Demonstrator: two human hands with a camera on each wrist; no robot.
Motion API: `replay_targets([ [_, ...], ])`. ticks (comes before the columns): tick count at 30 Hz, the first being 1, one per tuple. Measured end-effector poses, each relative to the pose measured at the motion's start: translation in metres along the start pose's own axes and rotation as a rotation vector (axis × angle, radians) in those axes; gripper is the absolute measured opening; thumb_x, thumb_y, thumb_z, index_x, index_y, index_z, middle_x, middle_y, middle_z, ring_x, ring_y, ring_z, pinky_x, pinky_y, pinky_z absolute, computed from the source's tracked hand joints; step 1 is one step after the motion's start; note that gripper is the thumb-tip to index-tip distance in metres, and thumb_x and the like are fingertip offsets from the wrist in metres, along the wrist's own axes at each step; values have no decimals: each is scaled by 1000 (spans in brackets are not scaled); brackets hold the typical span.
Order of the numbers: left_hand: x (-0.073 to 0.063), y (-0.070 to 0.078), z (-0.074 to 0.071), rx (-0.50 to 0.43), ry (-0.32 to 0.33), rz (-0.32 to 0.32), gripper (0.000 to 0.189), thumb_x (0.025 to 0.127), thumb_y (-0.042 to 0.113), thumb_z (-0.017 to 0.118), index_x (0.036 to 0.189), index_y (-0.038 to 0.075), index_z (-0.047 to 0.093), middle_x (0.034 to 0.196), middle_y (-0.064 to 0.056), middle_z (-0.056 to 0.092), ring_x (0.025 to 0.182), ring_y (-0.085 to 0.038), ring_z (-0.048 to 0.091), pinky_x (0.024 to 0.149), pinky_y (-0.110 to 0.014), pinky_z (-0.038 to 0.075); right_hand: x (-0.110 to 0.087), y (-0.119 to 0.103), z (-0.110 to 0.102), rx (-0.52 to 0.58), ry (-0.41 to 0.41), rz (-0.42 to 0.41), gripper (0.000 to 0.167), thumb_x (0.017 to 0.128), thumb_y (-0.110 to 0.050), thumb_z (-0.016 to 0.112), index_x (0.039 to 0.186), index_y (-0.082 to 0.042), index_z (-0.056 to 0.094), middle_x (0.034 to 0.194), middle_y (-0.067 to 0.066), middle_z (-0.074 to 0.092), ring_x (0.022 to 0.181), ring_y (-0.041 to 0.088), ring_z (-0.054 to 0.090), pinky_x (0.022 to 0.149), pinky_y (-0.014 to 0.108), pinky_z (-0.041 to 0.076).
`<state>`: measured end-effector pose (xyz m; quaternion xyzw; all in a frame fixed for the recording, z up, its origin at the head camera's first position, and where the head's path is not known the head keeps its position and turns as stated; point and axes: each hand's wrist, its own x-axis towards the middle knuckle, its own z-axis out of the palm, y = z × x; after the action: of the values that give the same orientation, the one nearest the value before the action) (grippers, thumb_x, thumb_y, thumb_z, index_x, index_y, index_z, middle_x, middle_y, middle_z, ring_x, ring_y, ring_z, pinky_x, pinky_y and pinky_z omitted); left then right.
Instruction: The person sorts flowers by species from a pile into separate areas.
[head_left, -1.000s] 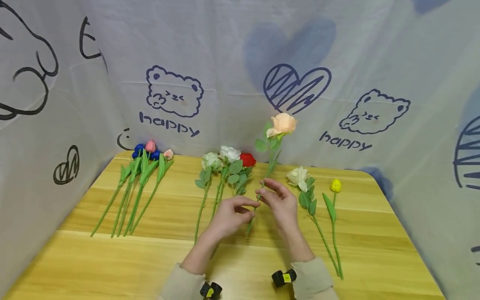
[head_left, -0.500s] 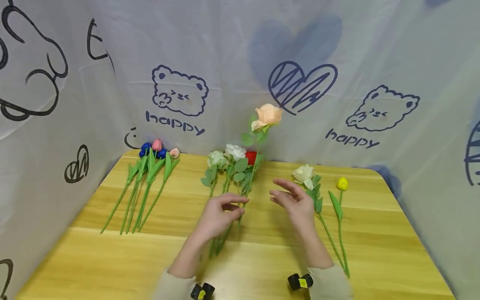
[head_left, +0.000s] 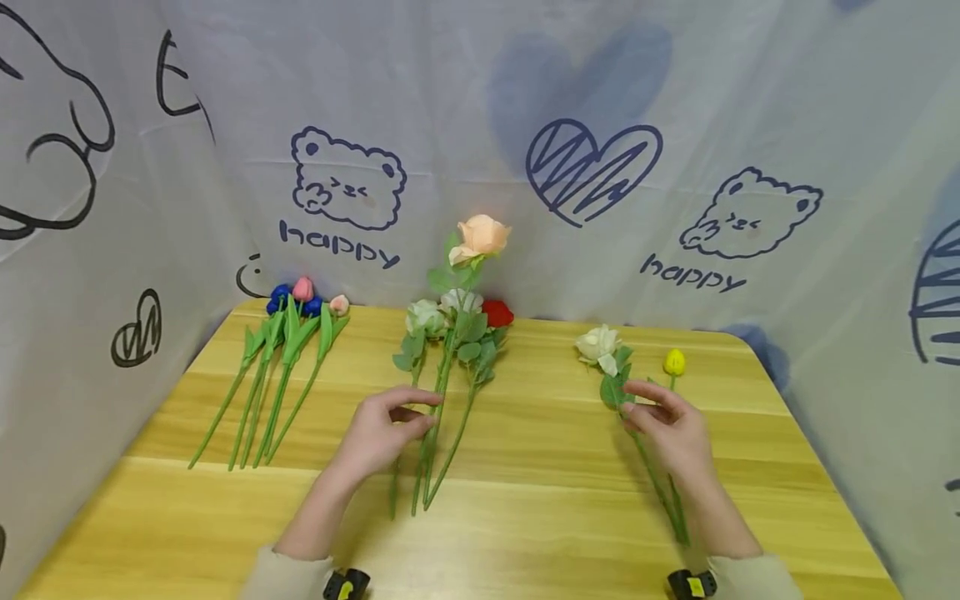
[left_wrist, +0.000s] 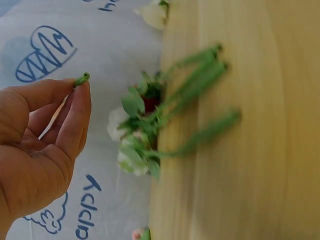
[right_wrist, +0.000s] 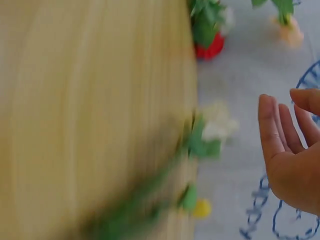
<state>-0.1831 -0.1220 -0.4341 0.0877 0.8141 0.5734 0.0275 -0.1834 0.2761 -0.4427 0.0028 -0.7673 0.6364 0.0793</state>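
My left hand pinches the stem of a peach rose between thumb and fingertips; its bloom stands upright above the others. In the left wrist view the cut end of this stem pokes out at the fingertips. Behind and below it lie a pale green rose, a white rose and a red rose, stems toward me. My right hand hovers over the stems of a cream rose and a yellow tulip. Its fingers are loosely bent with nothing between them, as the right wrist view shows.
At the left of the wooden table lies a group of tulips, with a pink tulip and a dark blue tulip among them. A pale printed curtain hangs right behind the table's back edge.
The right hand has let go of the peach rose's stem and moved right to the cream rose and yellow tulip. The left hand has carried the peach rose left, over the middle roses.
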Motion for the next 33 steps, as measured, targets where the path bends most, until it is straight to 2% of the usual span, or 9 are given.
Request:
replay_targets([
  [2,-1,-5,-7,19,-1,-18,26,97,3,72,122,8,77,127,-10,70,99,-22,71,73,-34,60,1,4,-16,-102,-4,19,40,100,-10,70,135,7,62,119,-10,71,95,8,72,82,31,63],
  [7,-4,-16,-16,46,-18,-76,25,95,0,72,120,3,76,127,-16,70,93,-23,73,70,-37,60,2,17,-54,-378,-45,126,47,103,-25,69,141,-1,60,131,16,67,98,14,73,81,32,63],
  [9,-4,-20,-18,54,-37,-98,25,94,-1,72,119,2,76,125,-19,71,93,-24,74,71,-39,61,1,22,-64,-448,-88,160,49,104,-28,67,144,0,58,135,25,63,100,22,73,78,33,62],
  [11,-4,-24,-18,62,-56,-123,24,94,-2,72,118,2,76,127,-21,70,92,-24,75,72,-40,61,1,27,-71,-491,-133,179,50,104,-26,67,143,2,57,136,28,61,102,28,72,76,33,62],
  [14,-3,-30,-19,65,-88,-162,24,94,-3,70,118,2,75,130,-22,68,92,-24,75,73,-39,62,3,33,-76,-508,-189,188,48,102,-20,68,140,8,58,134,31,61,104,31,70,73,33,62],
  [16,-1,-35,-19,63,-108,-184,24,94,-5,69,117,2,74,130,-21,67,89,-23,74,73,-38,62,5,37,-77,-515,-208,196,47,101,-17,70,138,10,58,132,31,62,102,27,70,72,32,62],
  [20,1,-42,-17,63,-160,-203,24,93,-9,66,114,0,72,115,-17,70,83,-22,72,72,-36,63,8,38,-76,-531,-218,222,48,98,-14,72,136,11,58,129,32,63,95,23,70,70,32,62],
  [24,2,-42,-16,54,-211,-192,22,91,-10,68,112,-3,71,104,-15,70,81,-22,72,73,-37,63,11,39,-72,-561,-213,221,48,95,-11,75,135,11,59,131,37,60,91,24,72,70,33,62],
  [33,4,-42,-14,41,-239,-171,23,90,-8,72,113,-4,72,106,-15,70,85,-24,73,74,-36,64,14,46,-69,-593,-185,187,40,91,-5,74,128,8,66,126,35,63,94,29,72,66,31,62],
])
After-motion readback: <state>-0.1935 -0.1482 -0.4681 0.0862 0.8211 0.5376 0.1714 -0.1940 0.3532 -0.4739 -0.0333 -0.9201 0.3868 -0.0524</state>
